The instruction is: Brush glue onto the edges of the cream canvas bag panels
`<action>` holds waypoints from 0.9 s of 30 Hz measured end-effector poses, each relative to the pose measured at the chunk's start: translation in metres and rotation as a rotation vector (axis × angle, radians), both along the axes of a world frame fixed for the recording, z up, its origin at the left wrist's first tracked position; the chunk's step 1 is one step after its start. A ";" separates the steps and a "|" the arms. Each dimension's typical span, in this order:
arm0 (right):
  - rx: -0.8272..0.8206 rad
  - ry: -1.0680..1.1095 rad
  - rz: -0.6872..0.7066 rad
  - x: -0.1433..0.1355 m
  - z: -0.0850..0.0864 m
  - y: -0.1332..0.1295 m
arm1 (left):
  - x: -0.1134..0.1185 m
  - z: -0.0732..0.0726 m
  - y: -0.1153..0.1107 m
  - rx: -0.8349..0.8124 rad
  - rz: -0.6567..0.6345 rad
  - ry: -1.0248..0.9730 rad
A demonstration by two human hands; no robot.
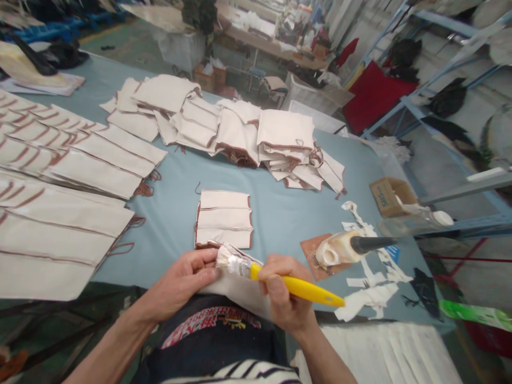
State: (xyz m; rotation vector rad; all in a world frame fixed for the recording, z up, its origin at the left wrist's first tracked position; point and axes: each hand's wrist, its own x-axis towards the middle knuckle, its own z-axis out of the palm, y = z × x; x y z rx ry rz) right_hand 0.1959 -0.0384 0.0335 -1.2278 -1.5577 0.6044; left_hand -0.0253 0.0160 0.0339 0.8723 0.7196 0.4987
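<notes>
My right hand [288, 293] is closed around the yellow handle of a paintbrush [304, 288]. Its bristles, coated in something white, rest on the edge of a cream fabric piece [240, 290] with brown trim. Pinched between the thumb and fingers of my left hand [188, 274] is the left end of that same piece, close to the bristles. Just beyond both hands, a small stack of cream panels with brown edging [224, 218] lies flat on the blue-green table cover [172, 229]. Part of the held piece is hidden behind my right hand.
At the right stands a cut-open whitish glue bottle [334, 250] with a black nozzle, on a brown square [310, 258], beside white scraps [368, 301]. Overlapping panels [60, 229] cover the left side. A pile of panels [236, 128] lies at the back. A cardboard box [392, 196] sits at right.
</notes>
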 end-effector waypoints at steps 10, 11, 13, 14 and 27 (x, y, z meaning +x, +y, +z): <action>0.236 -0.074 -0.003 0.005 0.005 0.023 | 0.007 -0.006 0.005 -0.034 0.101 0.051; 0.249 -0.117 0.021 0.006 0.008 0.024 | 0.007 -0.006 0.005 -0.040 0.110 0.046; 0.275 -0.202 0.021 0.008 0.012 0.027 | 0.008 -0.005 0.005 -0.058 0.121 0.035; 0.289 -0.227 0.009 0.010 0.013 0.028 | 0.008 -0.005 0.005 -0.071 0.124 0.026; 0.383 -0.244 -0.024 0.018 0.007 0.027 | 0.009 -0.013 0.003 -0.059 0.180 0.040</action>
